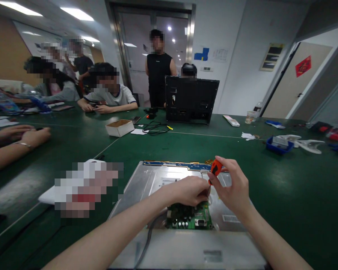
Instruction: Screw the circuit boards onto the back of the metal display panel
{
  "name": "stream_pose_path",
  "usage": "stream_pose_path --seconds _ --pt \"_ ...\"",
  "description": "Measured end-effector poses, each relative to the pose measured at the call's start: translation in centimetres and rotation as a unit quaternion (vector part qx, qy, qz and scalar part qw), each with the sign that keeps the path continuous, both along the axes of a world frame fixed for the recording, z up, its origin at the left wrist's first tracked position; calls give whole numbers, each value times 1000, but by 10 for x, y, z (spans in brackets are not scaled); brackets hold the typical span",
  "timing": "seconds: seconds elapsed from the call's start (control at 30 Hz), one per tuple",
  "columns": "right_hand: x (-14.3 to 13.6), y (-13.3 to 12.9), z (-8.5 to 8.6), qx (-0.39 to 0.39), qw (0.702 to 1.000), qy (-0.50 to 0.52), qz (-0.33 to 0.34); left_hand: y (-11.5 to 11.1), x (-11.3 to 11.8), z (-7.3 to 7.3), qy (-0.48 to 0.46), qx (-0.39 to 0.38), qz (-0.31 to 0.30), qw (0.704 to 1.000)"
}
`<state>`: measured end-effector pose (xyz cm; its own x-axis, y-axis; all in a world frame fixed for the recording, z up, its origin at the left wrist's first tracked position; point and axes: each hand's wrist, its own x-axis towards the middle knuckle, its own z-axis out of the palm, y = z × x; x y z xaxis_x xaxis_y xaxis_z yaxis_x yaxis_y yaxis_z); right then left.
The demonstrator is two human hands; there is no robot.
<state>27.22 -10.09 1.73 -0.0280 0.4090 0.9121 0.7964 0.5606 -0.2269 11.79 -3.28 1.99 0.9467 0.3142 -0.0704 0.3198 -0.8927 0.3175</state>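
One orange screwdriver [216,167] is pinched in the right hand [234,186], beside the left hand [192,190] (hold unclear)

The left hand [193,189] and right hand [233,183] join slim, bare forearms [124,231].

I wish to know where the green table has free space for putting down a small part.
A wide bare patch of the green table lies right of the metal panel, nearer than the blue tray. Another strip lies between panel and black monitor. Crowded: the circuit board, near left hand and right hand.
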Motion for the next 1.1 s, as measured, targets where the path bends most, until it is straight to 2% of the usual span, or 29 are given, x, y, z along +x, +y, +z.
stream_pose_path --seconds 0.3,0.63,1.1 --pt "0 -2 3 27 1000 -8 12 1 0 -3 -11 -18 1 1000" --pt "0 -3 2 10 1000 -1 14 5 0 -4 -3 -6 -7 1000" --pt "1 -2 1 6 1000 -10 14 3 0 3 17 -24 18 999"
